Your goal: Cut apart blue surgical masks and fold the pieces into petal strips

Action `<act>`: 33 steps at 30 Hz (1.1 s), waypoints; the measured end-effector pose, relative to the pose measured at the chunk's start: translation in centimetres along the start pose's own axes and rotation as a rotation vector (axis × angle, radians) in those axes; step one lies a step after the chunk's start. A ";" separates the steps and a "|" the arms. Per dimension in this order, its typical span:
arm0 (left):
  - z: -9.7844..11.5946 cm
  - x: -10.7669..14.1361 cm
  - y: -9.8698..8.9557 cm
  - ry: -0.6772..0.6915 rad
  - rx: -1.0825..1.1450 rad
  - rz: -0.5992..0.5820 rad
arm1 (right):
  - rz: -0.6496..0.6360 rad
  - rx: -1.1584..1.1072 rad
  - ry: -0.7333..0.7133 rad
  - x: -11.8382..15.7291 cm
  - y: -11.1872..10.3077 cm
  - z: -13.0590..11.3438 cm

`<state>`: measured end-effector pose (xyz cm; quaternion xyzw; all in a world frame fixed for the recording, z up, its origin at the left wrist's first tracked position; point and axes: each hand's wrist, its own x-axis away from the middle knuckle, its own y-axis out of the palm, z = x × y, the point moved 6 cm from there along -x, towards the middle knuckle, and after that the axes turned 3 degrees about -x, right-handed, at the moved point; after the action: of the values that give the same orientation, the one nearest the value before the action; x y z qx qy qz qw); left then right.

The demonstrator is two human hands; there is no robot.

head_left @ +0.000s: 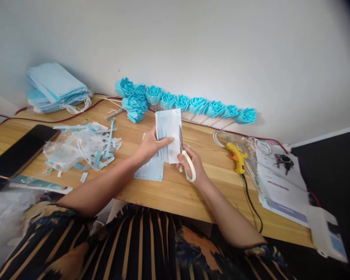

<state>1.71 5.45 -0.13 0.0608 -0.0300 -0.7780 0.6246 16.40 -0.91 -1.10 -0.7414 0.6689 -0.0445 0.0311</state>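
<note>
My left hand [151, 144] pinches a pale blue and white face mask [172, 126], held upright above the table with its thumb across the front. White-handled scissors [189, 166] are in my right hand [194, 161], fingers wrapped round the loops. Their blades lie along the right edge of the mask; whether they are fully closed cannot be made out. Below my left hand another light blue mask piece [150, 170] lies flat on the wooden table [175, 194].
Blue flowers [198, 105] on sticks line the wall. Stacked masks [56, 85] sit back left, near scraps and plastic [72, 149] and a phone [20, 151]. A yellow glue gun [236, 157], papers [280, 182], keys [284, 161] and a power strip [326, 231] are right.
</note>
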 end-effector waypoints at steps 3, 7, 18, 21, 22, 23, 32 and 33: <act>0.0 0.0 0.0 -0.007 0.011 -0.005 | 0.006 0.004 0.006 0.1 0.0 -0.1; 0.1 0.1 0.1 -0.018 0.010 -0.008 | 0.016 -0.005 0.014 0.2 0.0 -0.1; 0.3 0.1 0.4 -0.043 0.021 -0.024 | 0.058 -0.044 0.017 0.3 0.1 -0.3; 0.1 0.1 0.3 -0.038 0.021 -0.023 | 0.064 -0.059 0.021 0.3 0.1 -0.3; 0.1 0.1 0.3 -0.036 0.020 -0.022 | 0.065 -0.063 0.022 0.3 0.1 -0.2; 0.1 0.1 0.3 -0.035 0.018 -0.022 | 0.066 -0.065 0.024 0.3 0.1 -0.2; 0.3 0.2 0.2 -0.034 0.021 -0.022 | 0.072 -0.082 0.021 0.3 0.2 -0.1; 0.4 0.2 0.2 -0.033 0.022 -0.022 | 0.072 -0.083 0.019 0.3 0.2 -0.2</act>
<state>1.86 5.20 0.24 0.0550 -0.0482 -0.7853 0.6147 16.22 -1.21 -0.93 -0.7168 0.6969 -0.0226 -0.0045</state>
